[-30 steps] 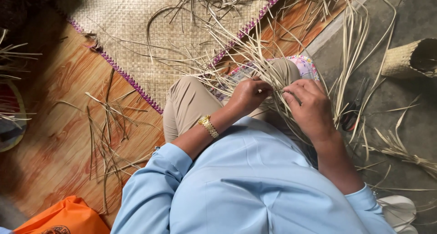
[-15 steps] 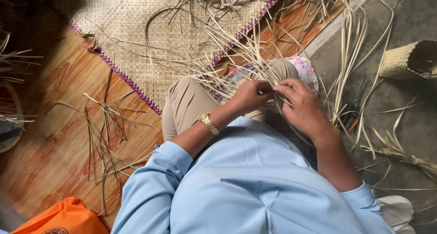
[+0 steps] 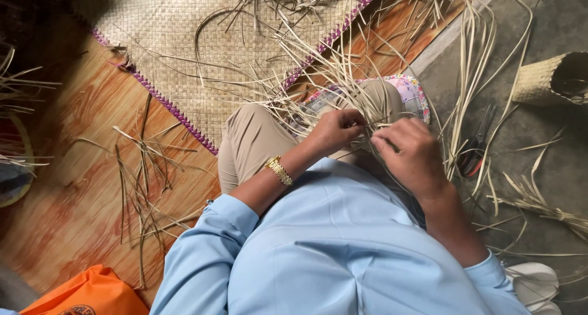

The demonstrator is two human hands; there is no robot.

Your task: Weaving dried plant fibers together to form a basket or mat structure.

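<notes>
My left hand (image 3: 334,131), with a gold bracelet (image 3: 279,170) on its wrist, pinches thin pale straw strips (image 3: 343,82) over my lap. My right hand (image 3: 413,156) lies just to its right, fingers closed on the same bundle of strips where the two hands meet. The strips fan out upward and to the right from a partly woven piece that rests on my knee (image 3: 251,140), which is in tan trousers. My light blue sleeves and shirt fill the lower part of the view and hide what is under the hands.
A woven mat with purple edging (image 3: 184,39) lies on the wood-patterned floor (image 3: 73,186), which has loose strips (image 3: 138,180) on it. On the grey floor at right are a small woven basket (image 3: 554,79) and red-handled scissors (image 3: 471,159). An orange bag (image 3: 86,293) sits at bottom left.
Both hands stay on the strips. The fingers of the right hand have shifted a little toward the left hand, and the strips between them have moved slightly.
</notes>
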